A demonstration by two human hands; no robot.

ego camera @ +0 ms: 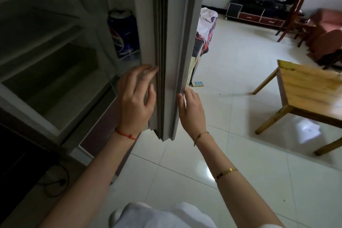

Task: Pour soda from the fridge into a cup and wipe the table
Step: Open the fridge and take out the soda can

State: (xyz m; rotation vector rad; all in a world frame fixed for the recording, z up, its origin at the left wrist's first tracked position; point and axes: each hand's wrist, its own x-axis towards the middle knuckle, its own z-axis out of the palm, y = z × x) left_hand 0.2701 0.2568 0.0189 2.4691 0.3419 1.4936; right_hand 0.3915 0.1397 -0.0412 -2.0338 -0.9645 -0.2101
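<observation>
- so far, from the head view: fridge door (166,52) swung open and seen edge-on, dark shelves of the fridge (55,46) exposed to the left of it.
- blue soda can (124,34) standing upright in the door rack, just inside the door edge, untouched and above the left hand.
- left hand (136,98) spread flat against the inner side of the door edge, fingers (148,70) loosely splayed and empty, holding nothing, only resting on the seal.
- right hand (191,109) on the outer side of the same edge, fingers (187,91) nearly straight, pressed to the door, likewise gripping nothing.
- wooden desk (311,83) well apart to the right on the tiled floor (231,79); only part of its top in frame, no cup and no cloth visible anywhere.
- judged from this: only the opening of the fridge done.
- left to do: taking the can out, finding a cup, opening and pouring, then wiping the desk, so nearly the whole task remaining.
- cannot tell whether the can is sealed; top looks closed but dim.
</observation>
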